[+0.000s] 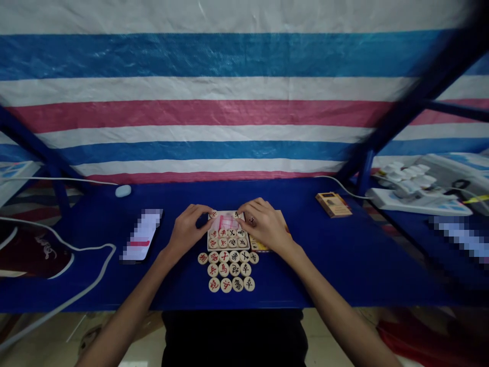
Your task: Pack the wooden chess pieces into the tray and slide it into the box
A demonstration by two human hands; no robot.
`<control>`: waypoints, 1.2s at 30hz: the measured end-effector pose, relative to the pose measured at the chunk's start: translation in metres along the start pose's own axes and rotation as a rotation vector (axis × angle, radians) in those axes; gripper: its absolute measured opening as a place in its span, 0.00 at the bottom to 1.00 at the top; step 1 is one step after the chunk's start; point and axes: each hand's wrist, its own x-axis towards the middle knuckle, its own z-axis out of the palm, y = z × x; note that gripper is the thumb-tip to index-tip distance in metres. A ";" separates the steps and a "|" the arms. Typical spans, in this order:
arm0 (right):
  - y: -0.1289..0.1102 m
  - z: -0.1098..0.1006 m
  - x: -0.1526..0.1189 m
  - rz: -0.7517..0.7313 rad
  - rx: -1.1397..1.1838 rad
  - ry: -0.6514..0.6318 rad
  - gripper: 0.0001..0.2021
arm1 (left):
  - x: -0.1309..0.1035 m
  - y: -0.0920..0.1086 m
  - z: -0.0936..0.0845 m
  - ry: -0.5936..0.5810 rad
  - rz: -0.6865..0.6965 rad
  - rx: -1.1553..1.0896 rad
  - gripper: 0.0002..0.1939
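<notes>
A shallow white box (247, 244) of Chinese chess pieces lies in front of me, a clear wrap with a pink grid (228, 222) in its upper middle. At its far left corner, my left hand (191, 224) pinches a Chinese chess piece (214, 214) between thumb and forefinger. My right hand (263, 221) has its thumb and forefinger closed at another piece (237, 214) at the far right corner. One more piece (252, 220) shows against the right palm. Red and black pieces (223, 270) lie face up in several rows on the near side.
A blue table (336, 265) carries everything. A phone (142, 235) lies left, near a white oval object (123, 191). A small yellowish box (333, 204) sits right, before a white power strip (420, 201). A white cable (97, 278) crosses the left side. Partly under my right hand is a yellowish card (260, 246).
</notes>
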 end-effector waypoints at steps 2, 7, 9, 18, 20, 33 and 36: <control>0.001 0.001 -0.006 0.004 -0.016 -0.022 0.04 | -0.006 -0.004 0.002 0.006 0.009 0.003 0.06; 0.002 0.002 -0.012 0.004 -0.040 -0.079 0.03 | -0.012 -0.007 0.000 -0.047 0.032 0.041 0.06; 0.004 0.004 -0.012 0.002 -0.047 -0.098 0.03 | -0.011 -0.006 0.000 -0.075 0.033 0.068 0.04; 0.004 0.007 -0.012 -0.024 -0.030 -0.154 0.06 | -0.009 -0.001 0.001 -0.143 0.039 0.127 0.03; 0.003 0.006 -0.011 -0.041 -0.015 -0.168 0.07 | -0.009 0.000 0.002 -0.158 0.052 0.122 0.07; -0.006 0.010 -0.014 -0.038 0.092 -0.179 0.12 | -0.012 0.006 0.004 -0.230 0.104 0.081 0.11; -0.009 0.014 -0.015 -0.049 0.139 -0.186 0.13 | -0.013 0.008 0.006 -0.252 0.116 0.067 0.09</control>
